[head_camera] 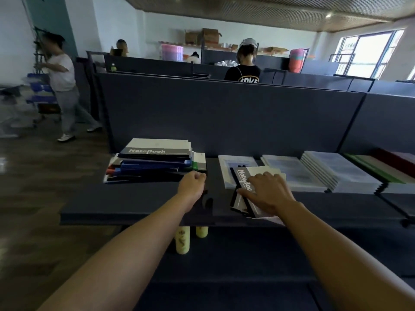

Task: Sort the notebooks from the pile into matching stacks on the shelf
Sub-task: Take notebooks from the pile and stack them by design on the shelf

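the right hand [267, 194] lay flat, fingers spread, pressing a black-and-white notebook [247, 191] that sat crooked on the shelf [125, 205], its far end lapping onto a pale stack [233, 167]. the left hand [193, 186] hung curled at the near corner of the mixed pile [155, 162]; whether it pinched a cover i couldn't tell. i reckoned the job was to square that notebook up: keep the palm flat, slide it rather than lift it, and start its own stack clear of the pale one, since the two covers didn't match. by my count: one mixed pile, one loose notebook, four pale stacks to the right, then a green stack [372, 167] and a red one [395, 158], and two yellow bottles [183, 241] below.
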A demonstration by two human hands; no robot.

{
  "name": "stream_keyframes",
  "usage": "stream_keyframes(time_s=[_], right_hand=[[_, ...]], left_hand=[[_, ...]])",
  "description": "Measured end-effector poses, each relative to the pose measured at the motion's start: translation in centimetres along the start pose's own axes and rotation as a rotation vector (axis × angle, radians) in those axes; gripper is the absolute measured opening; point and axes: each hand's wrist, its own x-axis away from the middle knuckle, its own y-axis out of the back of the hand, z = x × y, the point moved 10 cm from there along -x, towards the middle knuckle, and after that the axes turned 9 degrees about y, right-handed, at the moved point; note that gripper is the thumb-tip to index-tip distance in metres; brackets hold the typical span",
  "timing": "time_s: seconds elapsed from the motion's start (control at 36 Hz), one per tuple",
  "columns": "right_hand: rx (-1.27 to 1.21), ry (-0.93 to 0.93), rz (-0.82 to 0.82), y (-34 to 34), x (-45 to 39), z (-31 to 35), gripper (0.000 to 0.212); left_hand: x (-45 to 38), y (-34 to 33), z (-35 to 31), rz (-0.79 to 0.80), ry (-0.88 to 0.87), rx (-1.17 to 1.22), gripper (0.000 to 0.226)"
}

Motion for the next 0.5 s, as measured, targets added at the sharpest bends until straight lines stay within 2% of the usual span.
stream_keyframes(time_s=[0.19,0.31,0.42,0.5], right_hand=[[-0.091,0.096,-0.068,1.9,-5.7,6.2,0.048],[-0.143,0.118,-0.15,3.3,-8.8,9.0,0.041],[-0.225,0.133,-0.142,2.9,-12.4,10.8,0.049],[-0.254,0.145,-0.098,2.3,-14.4,12.1,0.059]], left_hand=[[-1.6,6.7,0.0,-0.251,-0.059,-0.032,0.025],[-2.4,9.5,-1.1,-0.356,-0.152,-0.242,0.027],[-2.6,11.3,-2.3,-0.445,-0.255,-0.555,0.03],[-2.4,12.1,-2.7,-0.486,-0.324,-0.696,0.039]])
